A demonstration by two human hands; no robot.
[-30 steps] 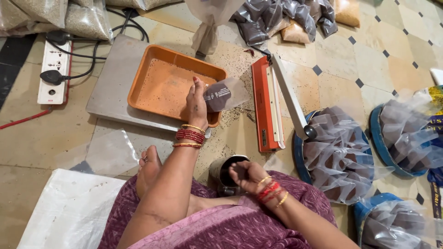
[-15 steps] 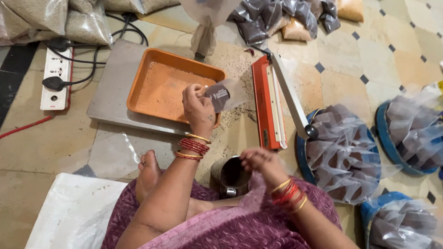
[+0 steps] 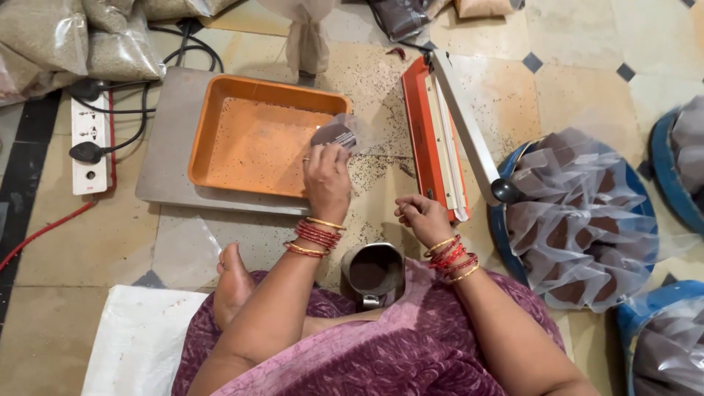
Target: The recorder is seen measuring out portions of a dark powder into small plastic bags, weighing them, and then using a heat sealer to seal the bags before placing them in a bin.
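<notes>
Since half a second before, the right hand (image 3: 424, 217) had lifted away from the metal cup (image 3: 374, 274) and moved a bit to the right, toward the near end of the orange sealing machine (image 3: 433, 136). It was curled into a loose fist, and I could not tell if it held anything. The left hand (image 3: 327, 178) had stayed over the near right corner of the orange tray (image 3: 257, 139), pinching a small clear packet (image 3: 339, 135) with dark grains inside.

That packet looked light, soft and crinkly. Its thin plastic seemed slippery, and it would likely sag if held at the bottom. Holding it near the open top edge, where the plastic is flat, looked like the best spot, as the fingers did then. Tipping it could spill the grains.

The tray was a smooth plastic box shape with rounded corners, and it sat on a flat grey slab (image 3: 165, 158). The cup was shiny and round, with dark powder in it, close to the person's lap. Tiny dark grains were scattered over the hard tiled floor (image 3: 579, 88). To the right, a blue tub (image 3: 513, 220) held many filled clear bags (image 3: 579, 213), puffy and shiny. At the far left lay a white power strip (image 3: 89, 150) with black cords.
</notes>
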